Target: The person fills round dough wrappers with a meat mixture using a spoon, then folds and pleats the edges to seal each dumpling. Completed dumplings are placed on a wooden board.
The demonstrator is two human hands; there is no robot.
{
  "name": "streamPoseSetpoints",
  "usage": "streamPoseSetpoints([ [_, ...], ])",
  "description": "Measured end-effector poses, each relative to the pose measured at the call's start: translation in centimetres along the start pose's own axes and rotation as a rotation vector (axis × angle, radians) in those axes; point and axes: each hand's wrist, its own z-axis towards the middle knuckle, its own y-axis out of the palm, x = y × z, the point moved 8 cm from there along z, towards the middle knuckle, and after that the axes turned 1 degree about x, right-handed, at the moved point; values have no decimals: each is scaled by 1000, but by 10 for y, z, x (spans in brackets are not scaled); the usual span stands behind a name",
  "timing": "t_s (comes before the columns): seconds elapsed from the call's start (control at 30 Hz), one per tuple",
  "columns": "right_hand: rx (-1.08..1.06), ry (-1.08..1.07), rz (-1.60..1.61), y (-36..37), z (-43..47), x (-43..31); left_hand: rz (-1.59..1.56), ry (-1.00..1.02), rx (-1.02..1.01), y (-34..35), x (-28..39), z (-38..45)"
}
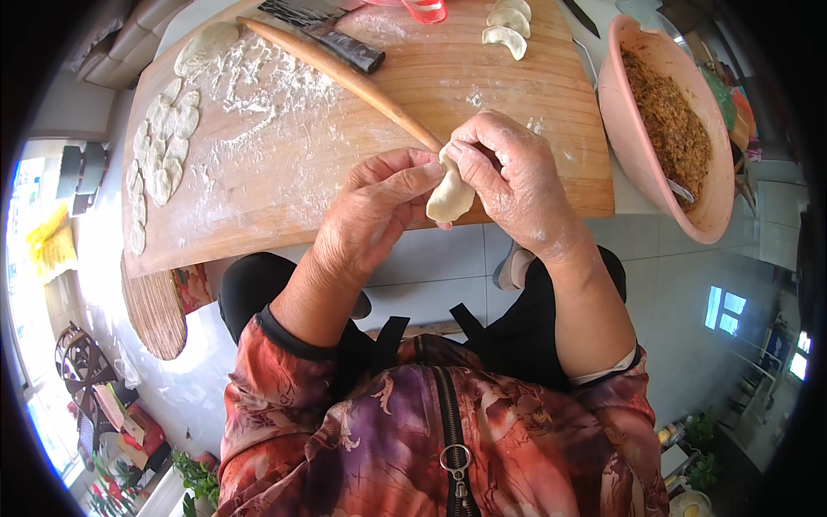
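Observation:
Between my two hands is a folded dumpling [450,195] of pale dough, held over the near edge of the wooden board. My left hand [381,203] grips its left side between thumb and fingers. On the other side, the thumb and bent forefinger of my right hand [510,171] pinch its upper edge. Flour dusts the right hand. Just beyond the dumpling lies the near end of a wooden rolling pin [342,74]. Several finished dumplings [506,40] rest in a row at the far side of the board.
Flattened dough rounds [161,142] and a dough lump [205,48] lie on the left of the floured wooden board [271,220]. A cleaver's dark handle [349,50] sits behind the rolling pin. At right stands a pink basin [620,116] of minced filling [669,129] with a spoon [678,189].

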Motion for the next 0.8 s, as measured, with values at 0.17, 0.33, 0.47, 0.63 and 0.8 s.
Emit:
streamPoseSetpoints([
  [0.17,-5,3,3,-1,1,-2,0,-21,6,0,-3,1],
  [0.33,-45,0,-87,2,-1,2,-10,-49,-86,6,-10,1],
  [0.47,-74,131,120,6,-2,9,-41,-58,-104,7,-9,0],
  [0.63,-146,274,704,14,-9,15,-183,-24,-144,10,-3,-2],
  [0.8,-201,95,587,29,-15,0,-249,-8,-132,8,-9,0],
])
